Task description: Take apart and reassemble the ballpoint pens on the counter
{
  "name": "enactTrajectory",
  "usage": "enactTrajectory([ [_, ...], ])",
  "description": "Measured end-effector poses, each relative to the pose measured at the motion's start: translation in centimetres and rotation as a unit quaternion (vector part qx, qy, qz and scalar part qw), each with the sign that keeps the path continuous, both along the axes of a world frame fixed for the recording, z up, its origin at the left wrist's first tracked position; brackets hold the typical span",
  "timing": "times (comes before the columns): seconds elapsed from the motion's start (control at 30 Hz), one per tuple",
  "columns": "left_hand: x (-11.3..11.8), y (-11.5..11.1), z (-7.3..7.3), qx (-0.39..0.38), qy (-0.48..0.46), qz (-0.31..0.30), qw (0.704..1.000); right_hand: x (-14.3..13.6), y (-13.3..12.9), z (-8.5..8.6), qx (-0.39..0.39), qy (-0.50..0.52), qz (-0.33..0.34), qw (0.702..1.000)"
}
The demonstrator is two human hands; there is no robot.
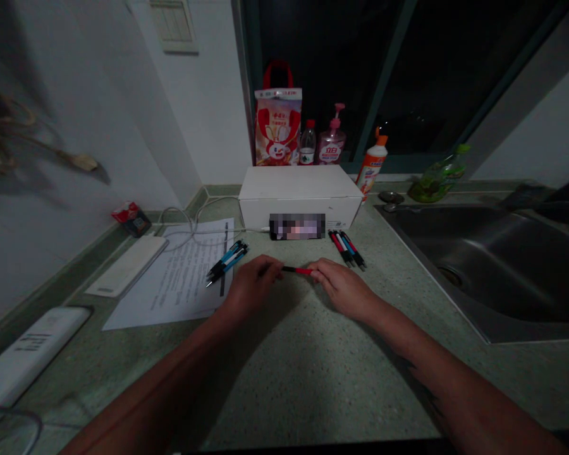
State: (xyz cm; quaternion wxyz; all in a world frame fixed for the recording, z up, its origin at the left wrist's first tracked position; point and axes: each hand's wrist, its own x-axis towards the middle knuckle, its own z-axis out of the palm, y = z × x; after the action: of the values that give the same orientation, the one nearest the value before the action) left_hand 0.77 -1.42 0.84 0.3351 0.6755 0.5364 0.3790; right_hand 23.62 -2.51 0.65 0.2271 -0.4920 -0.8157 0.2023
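Note:
Between my two hands a red and black pen (298,270) is held level above the counter. My left hand (251,281) is closed around its black end, and my right hand (339,284) pinches the red end. Left of my left hand, several blue and black pens (227,260) lie on a printed sheet of paper (180,278). Beyond my right hand is a small group of pens (347,248) in red, white and blue with black grips. A phone (297,227) with a blurred screen leans against a white box (298,183).
At the right a steel sink (502,265) is set into the counter. A power bank or white slab (128,265), a white power strip (33,344) and cables lie left. Behind the box stand a snack bag (278,129), a pink pump bottle (330,142) and an orange-capped bottle (372,165).

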Motion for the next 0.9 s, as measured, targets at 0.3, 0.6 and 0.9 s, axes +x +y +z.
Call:
enactTrajectory([
  [0.3, 0.16, 0.06, 0.34, -0.006, -0.018, 0.004, 1.0, 0.06, -0.01, 0.08, 0.008, -0.016, 0.001, 1.0],
  [0.6, 0.04, 0.05, 0.1, 0.001, -0.001, 0.009, 1.0, 0.01, -0.05, 0.12, 0.009, -0.01, 0.0, 1.0],
  [0.9, -0.12, 0.18, 0.15, 0.002, 0.003, 0.011, 1.0, 0.02, -0.13, 0.27, 0.009, -0.009, 0.0, 1.0],
])
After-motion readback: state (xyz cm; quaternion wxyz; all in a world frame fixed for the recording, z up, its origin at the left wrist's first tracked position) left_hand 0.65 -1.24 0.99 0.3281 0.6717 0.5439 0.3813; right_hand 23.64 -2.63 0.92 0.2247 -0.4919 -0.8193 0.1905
